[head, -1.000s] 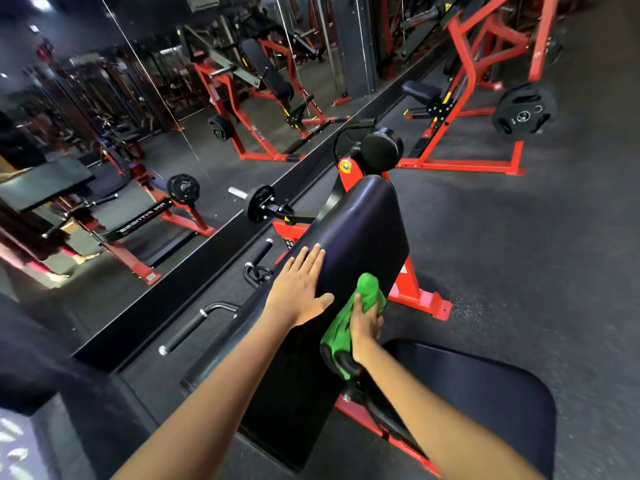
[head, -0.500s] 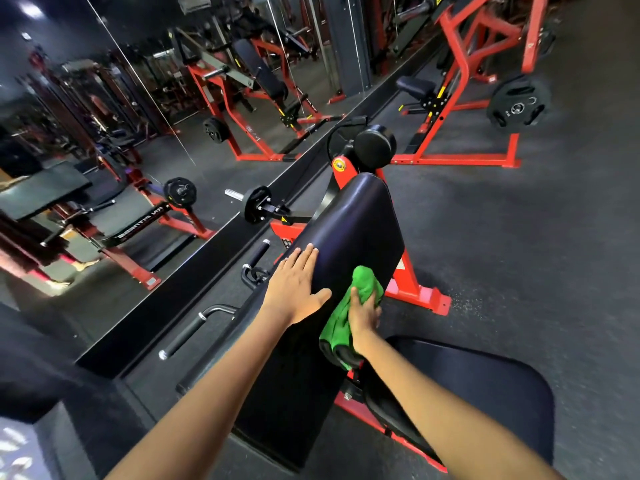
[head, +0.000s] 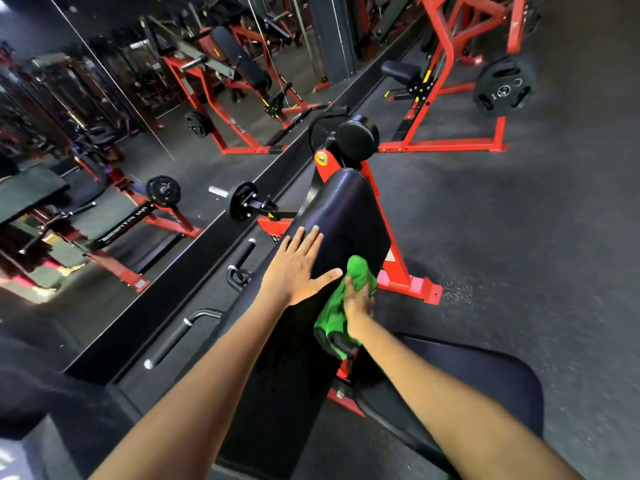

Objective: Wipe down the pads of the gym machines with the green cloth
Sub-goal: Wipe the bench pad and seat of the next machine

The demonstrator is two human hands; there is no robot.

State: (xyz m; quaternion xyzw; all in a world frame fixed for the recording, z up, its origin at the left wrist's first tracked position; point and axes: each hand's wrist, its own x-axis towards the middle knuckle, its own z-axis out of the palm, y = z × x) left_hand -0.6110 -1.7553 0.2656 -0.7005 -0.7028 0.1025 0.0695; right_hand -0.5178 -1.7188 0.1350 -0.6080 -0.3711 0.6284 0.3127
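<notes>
My left hand [head: 297, 268] lies flat on the pad [head: 343, 216], fingers straight and spread, thumb out toward the cloth [head: 341, 306]. My right hand [head: 358, 303] grips the green cloth, pressing it against the pad's right edge, about halfway down. The cloth hangs bunched below my fingers. Under my right forearm sits the seat [head: 485, 382]. The red frame [head: 408, 282] stands on dark floor, mirror [head: 104, 133] to the left.

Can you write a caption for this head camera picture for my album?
Left hand flat on the black pad, right hand wiping its edge with the green cloth.
</notes>
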